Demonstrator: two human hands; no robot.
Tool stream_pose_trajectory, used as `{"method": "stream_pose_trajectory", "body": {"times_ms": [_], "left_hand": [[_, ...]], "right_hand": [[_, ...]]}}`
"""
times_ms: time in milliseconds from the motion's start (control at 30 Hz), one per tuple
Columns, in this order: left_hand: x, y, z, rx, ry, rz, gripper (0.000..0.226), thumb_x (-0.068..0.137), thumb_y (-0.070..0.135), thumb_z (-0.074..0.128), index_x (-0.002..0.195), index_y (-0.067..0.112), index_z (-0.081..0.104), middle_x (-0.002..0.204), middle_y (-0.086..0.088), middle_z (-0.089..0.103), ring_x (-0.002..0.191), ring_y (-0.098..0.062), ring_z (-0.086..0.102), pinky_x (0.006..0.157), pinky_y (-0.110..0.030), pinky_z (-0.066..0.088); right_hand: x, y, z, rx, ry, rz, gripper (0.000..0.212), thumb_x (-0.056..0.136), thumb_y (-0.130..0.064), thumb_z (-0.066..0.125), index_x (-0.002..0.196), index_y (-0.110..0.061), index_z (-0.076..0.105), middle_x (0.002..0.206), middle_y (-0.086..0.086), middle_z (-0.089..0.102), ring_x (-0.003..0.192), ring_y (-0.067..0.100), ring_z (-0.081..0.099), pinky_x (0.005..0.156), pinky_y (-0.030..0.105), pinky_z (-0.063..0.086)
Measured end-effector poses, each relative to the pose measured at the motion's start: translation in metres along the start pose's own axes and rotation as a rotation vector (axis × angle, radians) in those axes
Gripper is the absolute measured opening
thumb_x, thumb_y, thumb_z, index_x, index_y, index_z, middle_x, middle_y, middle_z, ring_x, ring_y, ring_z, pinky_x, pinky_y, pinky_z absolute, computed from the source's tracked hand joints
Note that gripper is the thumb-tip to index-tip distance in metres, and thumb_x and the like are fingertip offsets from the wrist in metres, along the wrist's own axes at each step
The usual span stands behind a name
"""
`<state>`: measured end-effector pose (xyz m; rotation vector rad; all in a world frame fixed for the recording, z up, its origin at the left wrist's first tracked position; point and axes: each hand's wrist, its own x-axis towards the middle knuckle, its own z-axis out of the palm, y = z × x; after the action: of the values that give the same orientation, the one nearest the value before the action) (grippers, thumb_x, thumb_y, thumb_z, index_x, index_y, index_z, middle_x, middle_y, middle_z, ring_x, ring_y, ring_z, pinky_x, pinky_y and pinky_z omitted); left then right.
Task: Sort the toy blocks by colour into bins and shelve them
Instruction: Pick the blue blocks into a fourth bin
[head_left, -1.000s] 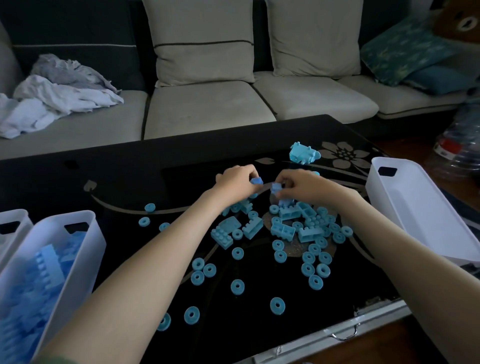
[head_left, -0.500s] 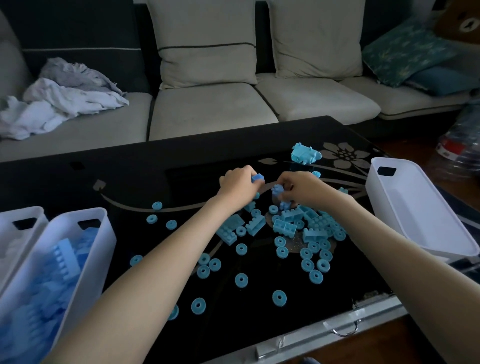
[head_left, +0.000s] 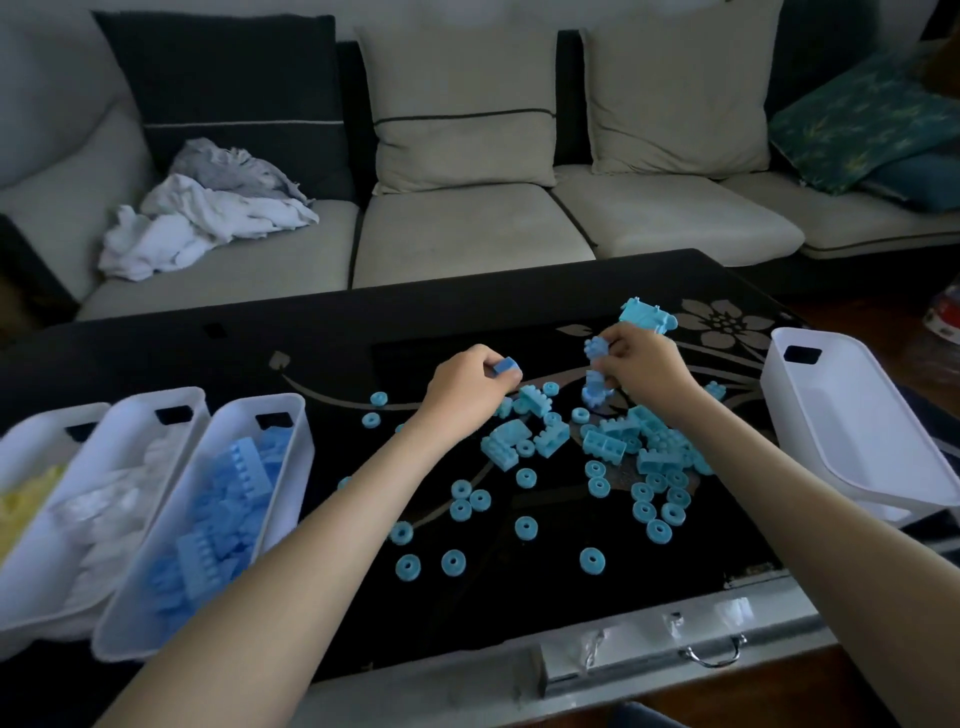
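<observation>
Pinching blocks (head_left: 506, 367): left hand (head_left: 467, 387), right hand (head_left: 644, 364).

Single head-worn wide-angle view, looking forward and down over the black worktop (head_left: 337, 353) from its near edge. Close range, both forearms in frame; sofa (head_left: 467, 234) fills the background

Blocks (head_left: 602, 448) scattered on table (head_left: 260, 364) centre-right, three bins (head_left: 127, 423) side by side at its left edge, fourth bin (head_left: 857, 415) at right, sofa (head_left: 467, 234) behind, laundry (head_left: 208, 223) on its left seat.
</observation>
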<state>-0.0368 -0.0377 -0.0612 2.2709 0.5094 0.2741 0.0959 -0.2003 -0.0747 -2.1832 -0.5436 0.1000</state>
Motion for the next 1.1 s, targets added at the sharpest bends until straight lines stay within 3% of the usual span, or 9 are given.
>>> {"method": "stream_pose_trajectory", "body": {"times_ms": [167, 267, 367, 533, 633, 733, 867, 967, 1100], "left_hand": [[-0.039, -0.024, -0.065, 0.395, 0.104, 0.14, 0.026, 0.096, 0.036, 0.052, 0.113, 0.019, 0.06, 0.099, 0.006, 0.054, 0.102, -0.018, 0.053, 0.091, -0.038, 0.043], [-0.066, -0.053, -0.108, 0.458, 0.123, 0.069, 0.025, 0.094, 0.036, 0.055, 0.111, 0.018, 0.062, 0.095, 0.005, 0.054, 0.1, -0.021, 0.054, 0.089, -0.037, 0.042], [-0.098, -0.078, -0.139, 0.552, 0.191, 0.001, 0.026, 0.094, 0.035, 0.055, 0.113, 0.018, 0.06, 0.094, 0.003, 0.055, 0.101, -0.023, 0.053, 0.087, -0.038, 0.041], [-0.134, -0.1, -0.168, 0.708, 0.176, -0.084, 0.033, 0.093, 0.038, 0.055, 0.121, 0.021, 0.055, 0.104, 0.003, 0.059, 0.108, -0.021, 0.052, 0.088, -0.037, 0.041], [-0.146, -0.1, -0.178, 0.58, 0.042, -0.18, 0.047, 0.091, 0.038, 0.057, 0.134, 0.026, 0.044, 0.11, 0.009, 0.062, 0.105, -0.014, 0.055, 0.092, -0.033, 0.043], [-0.149, -0.098, -0.183, 0.352, 0.097, -0.211, 0.046, 0.093, 0.034, 0.056, 0.136, 0.028, 0.042, 0.1, 0.015, 0.06, 0.097, -0.007, 0.057, 0.085, -0.022, 0.041], [-0.137, -0.089, -0.167, 0.307, 0.247, -0.144, 0.032, 0.097, 0.024, 0.046, 0.128, 0.02, 0.051, 0.1, 0.008, 0.063, 0.094, -0.014, 0.061, 0.081, -0.031, 0.051], [-0.118, -0.076, -0.139, 0.339, 0.315, -0.031, 0.03, 0.098, 0.018, 0.042, 0.124, 0.015, 0.056, 0.112, 0.001, 0.063, 0.102, -0.018, 0.059, 0.089, -0.039, 0.049], [-0.087, -0.053, -0.095, 0.421, 0.295, 0.074, 0.028, 0.096, 0.017, 0.044, 0.121, 0.017, 0.057, 0.113, -0.005, 0.061, 0.106, -0.025, 0.056, 0.091, -0.04, 0.044]], "right_hand": [[-0.021, -0.061, 0.025, 0.178, -0.105, -0.084, 0.018, 0.087, -0.01, 0.063, 0.103, -0.016, 0.055, 0.083, 0.0, 0.06, 0.06, 0.012, 0.063, 0.058, 0.017, 0.05], [-0.043, -0.103, 0.057, 0.273, -0.221, -0.144, 0.017, 0.087, -0.008, 0.063, 0.101, -0.015, 0.057, 0.079, -0.001, 0.06, 0.063, 0.01, 0.062, 0.062, 0.019, 0.05], [-0.066, -0.143, 0.098, 0.469, -0.407, -0.087, 0.019, 0.087, -0.003, 0.062, 0.105, -0.006, 0.058, 0.076, 0.002, 0.058, 0.066, 0.01, 0.061, 0.065, 0.019, 0.054], [-0.095, -0.188, 0.165, 0.525, -0.52, -0.069, 0.023, 0.085, 0.002, 0.061, 0.108, 0.0, 0.057, 0.077, 0.006, 0.057, 0.064, 0.014, 0.059, 0.066, 0.022, 0.056], [-0.109, -0.193, 0.179, 0.385, -0.601, -0.147, 0.042, 0.085, -0.001, 0.059, 0.125, -0.007, 0.05, 0.101, 0.01, 0.06, 0.079, 0.019, 0.06, 0.074, 0.027, 0.052], [-0.109, -0.186, 0.174, 0.225, -0.637, -0.244, 0.059, 0.087, -0.005, 0.056, 0.141, -0.018, 0.037, 0.122, 0.004, 0.056, 0.098, 0.019, 0.058, 0.08, 0.028, 0.048], [-0.103, -0.169, 0.151, 0.246, -0.628, -0.255, 0.055, 0.091, -0.002, 0.05, 0.141, -0.018, 0.037, 0.124, 0.002, 0.059, 0.108, 0.015, 0.059, 0.089, 0.026, 0.048], [-0.099, -0.153, 0.132, 0.173, -0.624, -0.273, 0.052, 0.093, -0.003, 0.048, 0.141, -0.019, 0.037, 0.125, 0.002, 0.059, 0.11, 0.011, 0.058, 0.083, 0.018, 0.048], [-0.083, -0.124, 0.103, -0.06, -0.53, -0.275, 0.049, 0.094, -0.013, 0.052, 0.14, -0.022, 0.04, 0.122, -0.001, 0.059, 0.103, 0.015, 0.06, 0.084, 0.027, 0.051]]}}
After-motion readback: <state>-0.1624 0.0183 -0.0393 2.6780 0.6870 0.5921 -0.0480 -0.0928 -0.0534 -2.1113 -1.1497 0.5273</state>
